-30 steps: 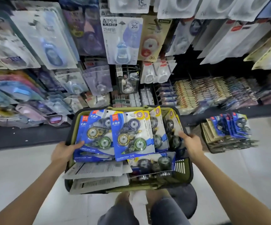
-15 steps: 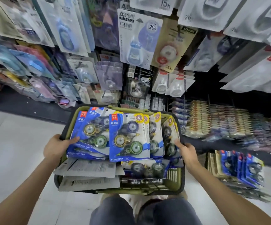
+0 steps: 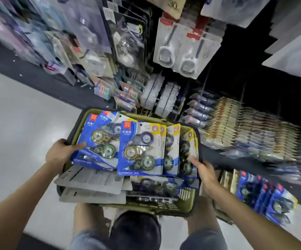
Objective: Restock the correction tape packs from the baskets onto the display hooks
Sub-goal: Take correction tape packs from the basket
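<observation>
An olive-green basket rests over my knees, filled with blue correction tape packs; several lie face down showing grey backs. My left hand grips the basket's left rim, thumb resting on the leftmost pack. My right hand holds the right rim, fingers touching the packs standing at that side. Display hooks above carry other blister-packed goods.
A second stack of blue correction tape packs sits low at the right beside brown card packs. A dark shelf edge runs along the left over the pale floor. A black stool is between my knees.
The view has swung down and to the right and closer to the shelving. The basket stays held in both hands, tilted more in the frame.
</observation>
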`<state>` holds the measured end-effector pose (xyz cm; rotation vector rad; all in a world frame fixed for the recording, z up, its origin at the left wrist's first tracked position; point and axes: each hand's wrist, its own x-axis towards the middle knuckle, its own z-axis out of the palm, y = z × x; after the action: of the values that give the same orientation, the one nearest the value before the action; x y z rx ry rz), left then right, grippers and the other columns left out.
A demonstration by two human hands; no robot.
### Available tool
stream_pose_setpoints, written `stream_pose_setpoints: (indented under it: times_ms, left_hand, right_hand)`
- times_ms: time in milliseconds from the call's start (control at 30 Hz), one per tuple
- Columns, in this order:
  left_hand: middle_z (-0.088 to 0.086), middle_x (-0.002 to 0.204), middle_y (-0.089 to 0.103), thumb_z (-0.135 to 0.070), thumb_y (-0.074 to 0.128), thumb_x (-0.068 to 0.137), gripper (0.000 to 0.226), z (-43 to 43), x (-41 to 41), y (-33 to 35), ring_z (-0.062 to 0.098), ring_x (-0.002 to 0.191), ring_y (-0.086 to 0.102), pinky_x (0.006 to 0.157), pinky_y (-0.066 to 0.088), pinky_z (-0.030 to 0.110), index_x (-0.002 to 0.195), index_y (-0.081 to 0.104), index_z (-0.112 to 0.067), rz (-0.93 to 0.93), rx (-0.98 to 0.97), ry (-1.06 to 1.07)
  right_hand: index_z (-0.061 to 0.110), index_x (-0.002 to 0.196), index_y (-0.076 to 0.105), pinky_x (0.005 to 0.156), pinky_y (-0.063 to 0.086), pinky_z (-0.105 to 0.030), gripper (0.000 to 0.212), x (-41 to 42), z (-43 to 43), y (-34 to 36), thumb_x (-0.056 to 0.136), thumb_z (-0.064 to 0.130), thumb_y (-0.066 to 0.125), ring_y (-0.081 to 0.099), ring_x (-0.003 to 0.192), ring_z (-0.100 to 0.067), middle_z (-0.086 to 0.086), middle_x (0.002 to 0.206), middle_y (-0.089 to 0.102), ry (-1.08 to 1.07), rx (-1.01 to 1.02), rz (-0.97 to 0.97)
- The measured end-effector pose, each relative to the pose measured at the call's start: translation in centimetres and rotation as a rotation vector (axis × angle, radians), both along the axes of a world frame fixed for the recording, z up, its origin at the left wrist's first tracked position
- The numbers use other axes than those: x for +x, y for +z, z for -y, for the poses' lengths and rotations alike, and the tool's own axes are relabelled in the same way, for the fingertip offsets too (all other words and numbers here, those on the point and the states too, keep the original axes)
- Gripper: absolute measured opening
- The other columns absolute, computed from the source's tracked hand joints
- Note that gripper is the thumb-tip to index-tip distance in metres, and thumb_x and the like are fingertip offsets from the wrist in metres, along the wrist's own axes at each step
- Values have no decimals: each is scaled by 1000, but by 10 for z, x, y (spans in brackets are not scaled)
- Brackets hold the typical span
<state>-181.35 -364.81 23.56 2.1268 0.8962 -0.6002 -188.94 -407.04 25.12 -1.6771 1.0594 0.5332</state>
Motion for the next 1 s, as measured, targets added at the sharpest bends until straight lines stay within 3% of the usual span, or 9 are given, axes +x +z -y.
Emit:
stream_pose_setpoints:
  times_ms: [67, 167, 300, 467, 600, 733, 867, 1000]
  left_hand:
    - [10, 72, 62, -63, 72, 46, 66, 10, -3, -37, 30, 66, 56, 59, 38, 36, 81, 59, -8, -12, -6, -33]
    - [11, 76, 65, -65, 71, 47, 67, 22, -7, -97, 32, 72, 61, 63, 41, 37, 83, 60, -9, -10, -7, -66]
    - [11, 76, 66, -65, 72, 47, 68, 37, -3, -170, 32, 74, 63, 66, 44, 40, 82, 59, -9, -38, -8, -90]
    - [10, 85, 70, -67, 72, 46, 73, 47, 6, -251, 32, 81, 66, 78, 52, 45, 89, 61, -10, -47, 12, -148]
    - [9, 85, 70, -69, 73, 45, 74, 47, 6, -307, 32, 80, 67, 80, 55, 49, 88, 60, -10, -24, 12, -165]
    - [10, 80, 67, -72, 68, 48, 77, 43, 4, -359, 30, 75, 62, 70, 49, 42, 86, 59, -5, 13, 69, -221]
    - [12, 78, 64, -67, 77, 57, 72, 35, 0, -399, 29, 70, 57, 60, 38, 36, 85, 58, -4, 68, 78, -230]
    - [11, 79, 66, -68, 76, 62, 69, 26, -1, -424, 31, 74, 60, 60, 39, 37, 86, 58, -6, 138, 88, -234]
  right_hand:
    - [8, 123, 58, 94, 36, -35, 45, -10, 11, -37, 93, 42, 61, 54, 102, -26, -8, 109, 60, -2, -23, -28]
    - [9, 127, 55, 99, 38, -43, 55, -21, 23, -94, 90, 50, 61, 55, 112, -32, -9, 111, 59, -11, -60, -79]
    - [6, 122, 62, 94, 43, -40, 49, -28, 36, -168, 90, 44, 65, 58, 94, -27, -7, 99, 64, -33, -62, -139]
    - [10, 121, 66, 100, 49, -49, 60, -35, 54, -260, 81, 54, 71, 65, 101, -31, -12, 111, 70, -48, -63, -205]
    - [8, 128, 62, 99, 44, -38, 59, -36, 53, -306, 87, 49, 67, 60, 112, -32, -13, 124, 65, -25, -74, -192]
    - [1, 123, 62, 94, 44, -44, 63, -35, 47, -346, 87, 52, 65, 56, 93, -32, -19, 108, 64, -11, -122, -166]
    - [-10, 123, 57, 87, 44, -42, 67, -36, 43, -375, 89, 48, 64, 61, 97, -36, -24, 121, 63, -9, -172, -111]
    - [-12, 114, 59, 87, 46, -42, 62, -39, 37, -392, 91, 45, 64, 58, 90, -33, -23, 108, 66, -20, -217, -62]
